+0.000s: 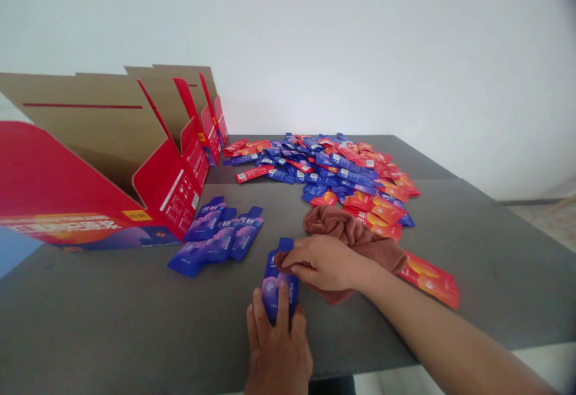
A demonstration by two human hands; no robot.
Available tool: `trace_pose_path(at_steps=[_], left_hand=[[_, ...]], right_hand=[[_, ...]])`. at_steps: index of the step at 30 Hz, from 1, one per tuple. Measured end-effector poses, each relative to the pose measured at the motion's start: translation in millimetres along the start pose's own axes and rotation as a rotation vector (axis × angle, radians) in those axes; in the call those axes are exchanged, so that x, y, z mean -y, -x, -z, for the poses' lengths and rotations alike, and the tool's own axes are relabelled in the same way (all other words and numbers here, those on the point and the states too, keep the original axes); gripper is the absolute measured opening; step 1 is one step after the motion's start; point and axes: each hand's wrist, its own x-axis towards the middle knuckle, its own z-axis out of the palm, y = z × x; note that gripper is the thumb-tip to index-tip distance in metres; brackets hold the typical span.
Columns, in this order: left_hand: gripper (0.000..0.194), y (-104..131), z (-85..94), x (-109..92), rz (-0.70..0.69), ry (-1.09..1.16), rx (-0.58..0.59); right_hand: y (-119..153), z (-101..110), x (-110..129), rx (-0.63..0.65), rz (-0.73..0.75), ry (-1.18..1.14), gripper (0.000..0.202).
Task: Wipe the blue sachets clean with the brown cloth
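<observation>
A blue pouch with purple fruit printed on it lies on the grey table. My left hand rests on its lower end, fingers spread and flat. At the pouch's upper part, my right hand grips a brown cloth and presses a fold of it against the pouch. The rest of the cloth is bunched behind and under the right hand. Several blue pouches lie together to the left. A red pouch is beside my right forearm, partly hidden by it.
Open red cardboard boxes stand in a row along the left side of the table. A large heap of blue and red pouches covers the back middle, reaching toward the cloth. A white wall rises behind.
</observation>
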Motion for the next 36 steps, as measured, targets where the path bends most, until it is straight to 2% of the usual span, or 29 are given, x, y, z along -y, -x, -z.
trace_pose_path(at_steps=[3,7,13,18,25,32,36], left_hand=[[0.027,1.1,-1.1,0.4,-0.022,-0.024,-0.02],[0.029,2.1,-0.3,-0.2,-0.039,-0.051,-0.027],[0.025,0.4,3.0,0.3,-0.04,-0.043,0.0],[0.03,-1.7,5.8,-1.0,0.009,0.016,0.024],[0.028,-1.5,4.9,-1.5,0.01,-0.002,0.025],[0.032,2.4,-1.3,0.1,-0.049,-0.084,-0.035],[0.03,2.3,-1.2,0.0,-0.048,-0.077,-0.02]], right_hand=[[0.8,1.6,4.1,0.043,0.073,-0.035,0.026],[1.0,2.2,6.9,0.039,0.089,-0.03,0.027],[-1.5,-0.3,1.9,-0.014,-0.05,0.018,0.026],[-3.2,-2.6,-3.3,-0.051,-0.137,0.04,0.028],[-0.9,1.0,1.4,-0.019,-0.062,0.007,0.027],[0.1,2.5,6.8,0.053,0.053,-0.044,0.027],[-0.4,0.9,5.7,0.026,-0.001,-0.008,0.026]])
